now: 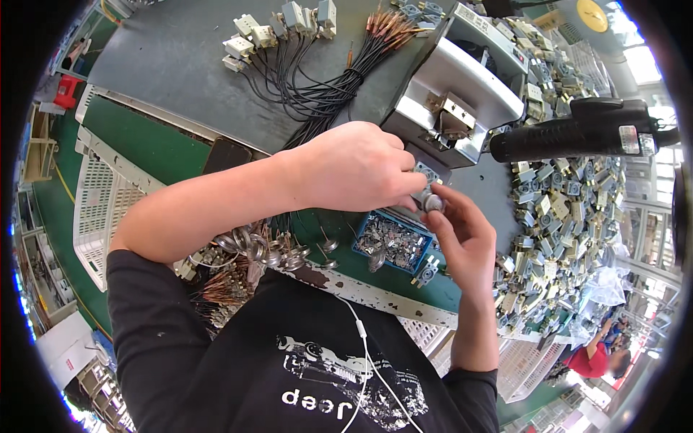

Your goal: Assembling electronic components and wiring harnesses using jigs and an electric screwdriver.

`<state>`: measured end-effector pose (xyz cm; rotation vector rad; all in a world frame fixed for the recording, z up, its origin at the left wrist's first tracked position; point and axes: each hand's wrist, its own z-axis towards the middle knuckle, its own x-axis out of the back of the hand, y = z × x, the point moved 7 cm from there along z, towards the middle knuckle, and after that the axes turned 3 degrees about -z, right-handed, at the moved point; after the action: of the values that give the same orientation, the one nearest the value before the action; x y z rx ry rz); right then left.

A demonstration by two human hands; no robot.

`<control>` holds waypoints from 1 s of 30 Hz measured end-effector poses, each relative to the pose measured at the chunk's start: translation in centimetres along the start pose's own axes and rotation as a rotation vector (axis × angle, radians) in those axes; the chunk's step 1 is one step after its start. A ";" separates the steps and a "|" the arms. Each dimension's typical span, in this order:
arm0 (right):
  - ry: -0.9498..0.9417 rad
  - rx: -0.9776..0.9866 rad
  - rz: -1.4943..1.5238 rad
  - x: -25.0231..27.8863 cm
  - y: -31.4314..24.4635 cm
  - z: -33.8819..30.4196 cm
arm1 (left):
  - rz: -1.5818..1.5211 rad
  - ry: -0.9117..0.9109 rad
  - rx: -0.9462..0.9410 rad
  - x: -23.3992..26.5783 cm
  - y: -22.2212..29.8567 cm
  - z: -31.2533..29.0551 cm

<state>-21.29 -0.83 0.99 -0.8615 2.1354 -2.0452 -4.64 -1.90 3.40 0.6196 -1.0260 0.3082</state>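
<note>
In front of my chest both hands meet at a small round silvery metal part (pixel 433 204). My right hand (pixel 468 234) is closed, pinching the part between thumb and fingers. My left hand (pixel 357 169) reaches across from the left with its fingers curled, its fingertips pressed together right beside the part. What those left fingertips grip, if anything, is hidden by the hand. Just below them sits a blue tray (pixel 386 263) filled with tiny metal pieces. A small grey switch-like unit (pixel 427 272) lies by its right corner.
A metal fixture (pixel 462 79) stands beyond my hands, with a black power screwdriver (pixel 570 133) at its right. Grey-and-white units (pixel 563 202) pile up along the right. Black leads (pixel 310 94) with copper tips lie far left; silvery coils (pixel 253 245) hang near my left elbow.
</note>
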 end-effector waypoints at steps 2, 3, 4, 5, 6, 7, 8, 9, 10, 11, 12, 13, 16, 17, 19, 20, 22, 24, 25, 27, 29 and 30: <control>-0.168 -0.084 -0.026 -0.2 1.0 0.8 | 0.066 -0.018 -0.045 -0.5 0.4 0.1; -0.162 -0.084 -0.016 0.1 1.2 1.3 | 0.082 0.001 -0.067 -0.6 0.5 0.1; -0.236 -0.092 -0.023 0.0 1.3 1.6 | 0.097 0.021 -0.091 -0.7 0.6 0.1; -0.310 -0.099 -0.031 -0.4 1.3 1.7 | 0.097 0.011 -0.098 -0.7 0.5 0.0; -0.315 -0.105 -0.087 -0.3 0.5 1.8 | 0.078 0.006 -0.085 -0.8 0.4 0.0; -0.313 -0.106 -0.084 -0.2 0.6 1.7 | 0.059 0.002 -0.072 -0.9 0.2 0.0; -0.291 -0.094 -0.073 0.0 0.6 1.5 | 0.058 0.000 -0.074 -0.8 0.4 0.1; -0.271 -0.077 -0.060 0.2 0.6 1.5 | -0.010 -0.071 -0.025 -0.9 0.3 0.2; -0.270 -0.075 -0.058 0.7 0.6 1.1 | -0.078 -0.141 0.025 -1.0 0.1 0.2; -0.117 -0.004 -0.139 2.4 0.1 0.7 | -0.075 -0.143 0.025 -0.7 0.0 0.1; 0.043 0.062 -0.220 4.0 -0.6 0.3 | -0.154 -0.185 -0.033 -0.5 0.4 -0.2; 0.051 0.061 -0.219 4.3 -0.9 0.4 | -0.233 -0.227 -0.090 -0.4 0.7 -0.5; 0.345 0.176 -0.102 7.0 -2.5 0.5 | -0.252 -0.170 -0.069 0.2 0.0 0.2; 0.450 0.312 -0.155 7.8 -3.7 0.0 | -0.275 -0.095 -0.031 0.6 -0.5 0.6; 0.550 0.453 -0.207 8.5 -5.2 -0.2 | -0.283 -0.060 0.091 1.4 -1.7 2.0; 0.609 0.559 -0.188 8.9 -6.3 -0.4 | -0.327 -0.095 0.173 1.2 -2.2 2.5; 0.660 0.723 -0.163 9.7 -7.7 -0.6 | -0.369 -0.127 0.262 0.6 -2.8 3.0; 0.678 0.799 -0.161 10.7 -8.9 -0.1 | -0.341 -0.262 0.268 -1.1 -3.1 3.0; 0.700 0.873 -0.159 11.2 -9.7 -0.3 | -0.343 -0.260 0.269 -1.9 -3.3 2.9; 0.708 0.880 -0.127 11.8 -10.5 0.1 | -0.238 -0.311 0.229 -3.3 -3.6 2.8; 0.773 0.935 -0.114 12.3 -11.1 0.2 | -0.376 -0.389 0.339 -3.9 -4.6 2.6; 0.757 0.948 -0.067 12.3 -10.9 0.5 | -0.374 -0.389 0.323 -3.8 -4.6 2.6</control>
<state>-27.66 -6.19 15.24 -0.0053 0.9379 -3.2445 -5.96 -6.98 -0.49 1.1795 -1.2131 0.0188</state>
